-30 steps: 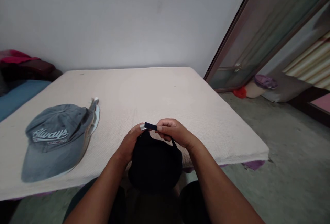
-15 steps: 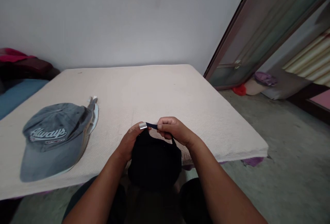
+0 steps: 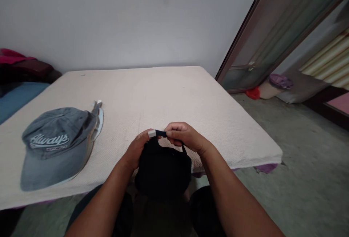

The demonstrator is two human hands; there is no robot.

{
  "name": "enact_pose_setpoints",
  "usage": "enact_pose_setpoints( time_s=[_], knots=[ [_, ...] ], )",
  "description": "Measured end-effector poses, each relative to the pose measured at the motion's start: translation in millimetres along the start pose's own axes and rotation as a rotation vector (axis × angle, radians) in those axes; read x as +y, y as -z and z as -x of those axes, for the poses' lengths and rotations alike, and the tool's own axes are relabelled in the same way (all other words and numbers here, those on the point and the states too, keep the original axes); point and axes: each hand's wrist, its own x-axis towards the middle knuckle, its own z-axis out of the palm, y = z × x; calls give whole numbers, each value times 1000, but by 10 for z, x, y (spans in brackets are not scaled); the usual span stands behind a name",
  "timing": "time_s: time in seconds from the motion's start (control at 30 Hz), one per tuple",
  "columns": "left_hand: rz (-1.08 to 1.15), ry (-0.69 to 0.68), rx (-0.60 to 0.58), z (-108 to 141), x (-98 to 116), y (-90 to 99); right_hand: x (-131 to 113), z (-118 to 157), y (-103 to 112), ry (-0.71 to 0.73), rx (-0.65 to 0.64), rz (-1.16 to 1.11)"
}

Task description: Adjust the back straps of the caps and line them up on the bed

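A black cap [image 3: 163,171] hangs between my hands at the table's front edge, its back opening facing up. My left hand [image 3: 135,151] is closed on the cap's left side, beside a metal buckle [image 3: 152,133]. The cap's dark strap [image 3: 160,133] runs from the buckle to my right hand [image 3: 183,135], which pinches its end between thumb and fingers. A grey cap [image 3: 56,144] with white lettering lies on the left of the table, its brim toward me and its own strap sticking up at the back.
The table [image 3: 152,95] has a pale textured cover and meets a white wall. Folded cloth and a blue item [image 3: 21,97] lie at the far left. On the floor at right are a red item [image 3: 253,93] and a purple-topped bin [image 3: 279,81].
The view has shifted very slightly. Both hands keep their hold on the black cap and strap, and the buckle has tilted a little, looking paler.
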Motion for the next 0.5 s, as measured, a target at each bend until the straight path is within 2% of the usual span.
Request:
enact_pose_setpoints(
  time_s=[0.13, 0.27, 0.37, 0.5],
  knots=[
    [35, 78, -56, 13, 7, -10, 11, -16, -15, 0, -7, -7],
    [-100, -38, -55, 17, -24, 3, -2, -16, -12, -41, -53, -37],
    [-146, -59, -84, 8, -40, 14, -1, -16, -4, -68, -52, -43],
    [-69, 69, -146, -5, -38, 6, 27, -32, 7, -51, -23, -73]
  ],
)
